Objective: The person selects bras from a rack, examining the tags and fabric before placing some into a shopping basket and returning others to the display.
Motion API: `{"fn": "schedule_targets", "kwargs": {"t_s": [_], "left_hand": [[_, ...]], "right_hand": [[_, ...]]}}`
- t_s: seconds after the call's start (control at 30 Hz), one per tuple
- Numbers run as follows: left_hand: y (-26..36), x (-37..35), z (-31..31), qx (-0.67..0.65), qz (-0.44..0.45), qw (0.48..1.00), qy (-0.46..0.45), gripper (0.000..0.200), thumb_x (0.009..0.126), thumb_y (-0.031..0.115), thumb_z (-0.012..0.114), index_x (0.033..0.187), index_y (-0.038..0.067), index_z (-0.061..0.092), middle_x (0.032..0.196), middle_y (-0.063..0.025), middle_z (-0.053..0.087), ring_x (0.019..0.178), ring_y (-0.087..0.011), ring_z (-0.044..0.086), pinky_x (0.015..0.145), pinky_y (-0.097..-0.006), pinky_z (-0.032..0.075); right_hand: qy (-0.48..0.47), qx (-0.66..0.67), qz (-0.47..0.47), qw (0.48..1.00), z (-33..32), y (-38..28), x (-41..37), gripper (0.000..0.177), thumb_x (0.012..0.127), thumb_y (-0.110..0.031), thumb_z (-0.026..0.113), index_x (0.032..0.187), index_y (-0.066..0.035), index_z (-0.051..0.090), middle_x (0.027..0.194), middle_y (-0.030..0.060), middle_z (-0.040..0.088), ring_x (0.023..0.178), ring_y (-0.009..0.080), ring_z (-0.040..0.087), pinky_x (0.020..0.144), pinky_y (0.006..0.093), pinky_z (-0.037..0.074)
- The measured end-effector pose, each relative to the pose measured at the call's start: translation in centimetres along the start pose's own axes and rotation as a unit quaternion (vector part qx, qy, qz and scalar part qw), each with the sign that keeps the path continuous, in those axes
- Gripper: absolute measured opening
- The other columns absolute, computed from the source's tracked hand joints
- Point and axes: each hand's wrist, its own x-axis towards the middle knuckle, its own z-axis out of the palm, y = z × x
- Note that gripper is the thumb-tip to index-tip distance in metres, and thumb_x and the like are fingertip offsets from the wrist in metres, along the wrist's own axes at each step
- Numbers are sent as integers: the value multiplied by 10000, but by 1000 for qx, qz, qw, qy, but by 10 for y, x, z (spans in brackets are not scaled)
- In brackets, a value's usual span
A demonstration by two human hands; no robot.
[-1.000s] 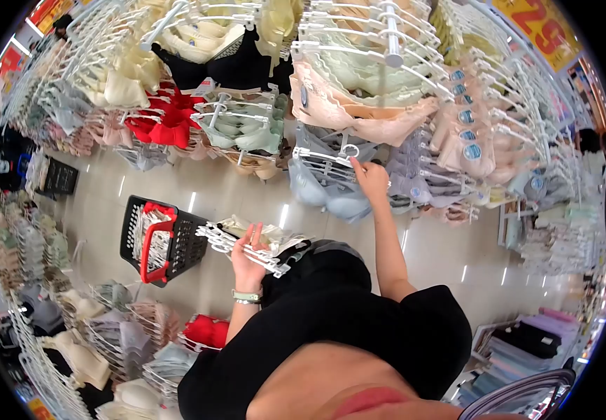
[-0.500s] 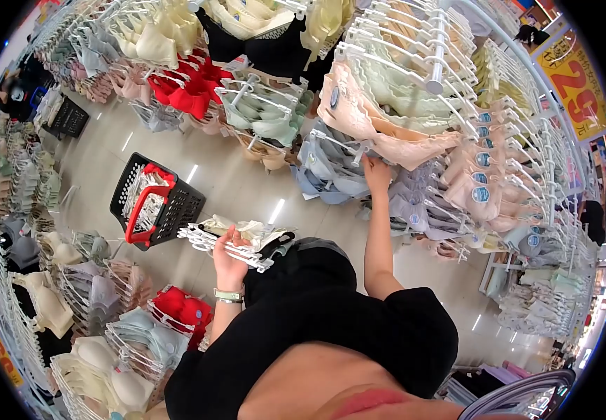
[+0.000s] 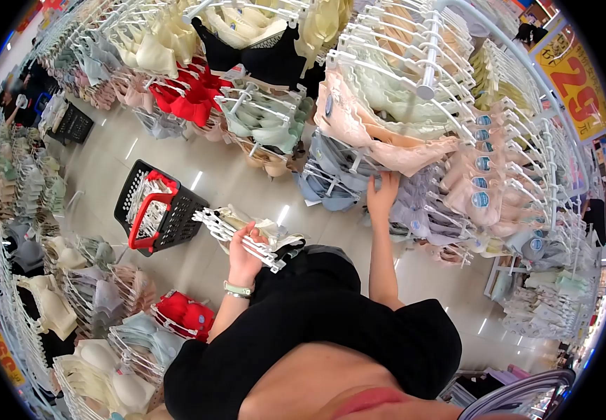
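Note:
My left hand is closed around a bunch of white hangers with cream and black bras on them, held in front of my waist. On the right, my right hand reaches up to the lower rail of a rack, its fingers stretched out and apart. Its fingertips are right between the grey-blue bras and the lavender bras. Above them hang peach lace bras on white hangers.
A black basket with a red handle stands on the floor at left, with white hangers inside. Racks of bras surround me, including red bras at lower left. A yellow price sign hangs at upper right. Another black basket stands farther off.
My right hand has come away from the grey-blue bras' hanger and shifted slightly right and down, its fingers spreading. The left hand with its bunch of hangers sits slightly farther right.

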Motion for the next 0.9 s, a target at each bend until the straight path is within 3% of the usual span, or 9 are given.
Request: {"fn": "schedule_targets", "kwargs": {"t_s": [0.07,0.13,0.27,0.5,0.57,0.6,0.77,0.83,0.9], "left_hand": [[-1,3,3,12,-10,1000,-21,231,849,153,394,983,9,515,694,-55,560,597,-149,513,717,-318,446],[-6,6,12,54,-15,998,-13,247,858,165,392,1009,4,503,717,-62,565,630,-162,528,732,-328,450],[-16,7,17,171,-54,979,-101,324,894,166,365,1151,-20,432,865,-122,593,777,-199,577,753,-306,467],[-28,-5,31,409,-84,892,-176,294,906,165,391,1086,-46,489,897,-143,616,849,-210,604,747,-286,483],[-26,-12,37,440,-83,873,-196,292,910,181,392,1052,-43,515,896,-134,618,847,-199,602,751,-280,478],[-25,-15,39,471,-84,851,-217,298,913,197,393,1017,-40,541,894,-125,620,845,-187,599,756,-274,474],[-18,-17,38,516,-69,821,-237,350,914,252,407,965,-51,575,915,-104,617,847,-156,587,774,-258,455],[-18,-20,38,489,-53,847,-201,338,913,239,408,1015,-50,550,913,-116,613,848,-169,589,776,-270,465],[-17,-21,37,430,-57,883,-181,321,912,216,404,1035,-51,533,911,-127,611,858,-179,590,766,-282,475]], "right_hand": [[-33,45,105,993,-11,-8,-25,158,762,-161,593,823,-16,603,727,100,598,740,272,560,745,384,418],[-207,260,337,881,-26,-30,-44,179,781,-179,588,839,-10,603,751,76,600,744,167,562,713,307,426],[-436,463,209,743,-47,-92,-49,223,838,-195,530,909,4,601,814,47,612,777,99,543,687,234,420],[-498,566,197,627,-36,-141,-24,285,870,-214,497,1018,24,547,772,62,596,722,105,546,645,218,431],[-621,584,275,445,-40,-144,-8,279,874,-205,491,1011,34,535,721,52,573,637,67,524,575,191,422],[-610,588,276,454,-38,-148,-8,233,859,-178,518,954,35,533,688,31,554,519,43,479,469,173,386],[-589,585,264,492,-33,-160,-14,165,815,-138,581,877,6,531,678,2,547,532,43,478,469,186,385],[-577,568,305,501,-37,-154,-16,187,803,-94,576,954,8,536,809,40,574,651,54,519,532,173,408],[-483,630,272,543,-35,-147,-19,202,802,-92,558,976,9,547,869,53,590,748,83,535,657,204,425]]}}
